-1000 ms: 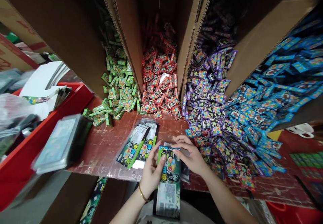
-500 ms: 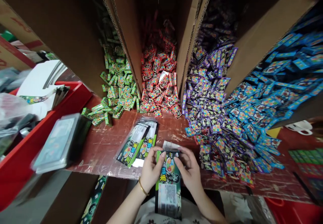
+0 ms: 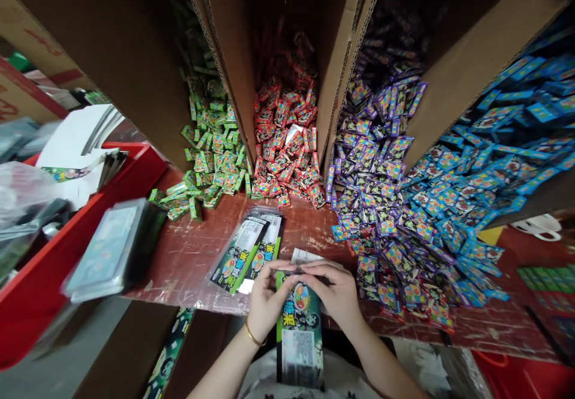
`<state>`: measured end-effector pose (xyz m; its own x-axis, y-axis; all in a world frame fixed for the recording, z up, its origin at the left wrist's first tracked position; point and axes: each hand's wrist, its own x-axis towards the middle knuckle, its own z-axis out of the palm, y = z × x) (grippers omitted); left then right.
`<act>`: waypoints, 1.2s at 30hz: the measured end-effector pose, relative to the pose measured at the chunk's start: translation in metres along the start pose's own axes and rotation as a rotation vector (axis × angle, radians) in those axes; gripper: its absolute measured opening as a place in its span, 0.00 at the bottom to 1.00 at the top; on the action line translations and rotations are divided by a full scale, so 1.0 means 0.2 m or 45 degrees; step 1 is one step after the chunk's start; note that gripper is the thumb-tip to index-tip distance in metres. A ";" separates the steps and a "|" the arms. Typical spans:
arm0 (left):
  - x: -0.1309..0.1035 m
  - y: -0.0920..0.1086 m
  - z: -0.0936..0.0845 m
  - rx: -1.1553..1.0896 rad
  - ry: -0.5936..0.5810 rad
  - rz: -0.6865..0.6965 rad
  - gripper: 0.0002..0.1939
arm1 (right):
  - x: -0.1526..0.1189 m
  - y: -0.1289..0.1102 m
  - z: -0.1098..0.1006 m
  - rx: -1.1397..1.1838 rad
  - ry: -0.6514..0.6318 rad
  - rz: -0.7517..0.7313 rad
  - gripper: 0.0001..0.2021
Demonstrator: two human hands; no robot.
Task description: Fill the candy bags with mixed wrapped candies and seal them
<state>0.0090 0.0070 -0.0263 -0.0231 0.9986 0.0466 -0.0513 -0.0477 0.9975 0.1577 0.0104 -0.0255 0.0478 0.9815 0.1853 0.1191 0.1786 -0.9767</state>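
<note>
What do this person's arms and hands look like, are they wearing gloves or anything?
No gloves: both the left hand and the right hand are bare, and the forearms show no sleeves. A thin gold-coloured bangle circles the left wrist. No rings or watch can be made out.

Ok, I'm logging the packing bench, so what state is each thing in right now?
Left hand: pinching the top edge of the green packet.
Right hand: pinching the same edge.
Green packet: held upright-lengthwise, hanging over the table edge.
Flat packets: lying on the table in clear wrap.
Green, red, purple, blue boxes: spilling loose from open cartons.
</note>
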 end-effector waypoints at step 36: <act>0.05 -0.01 0.04 -0.149 -0.178 -0.225 0.07 | 0.08 0.06 -0.15 0.131 -0.381 0.084 0.05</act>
<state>0.0169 0.0182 -0.0275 0.1345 0.9844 -0.1134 -0.1574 0.1342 0.9784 0.1897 0.0263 -0.0309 -0.2433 0.9652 0.0959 0.0237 0.1048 -0.9942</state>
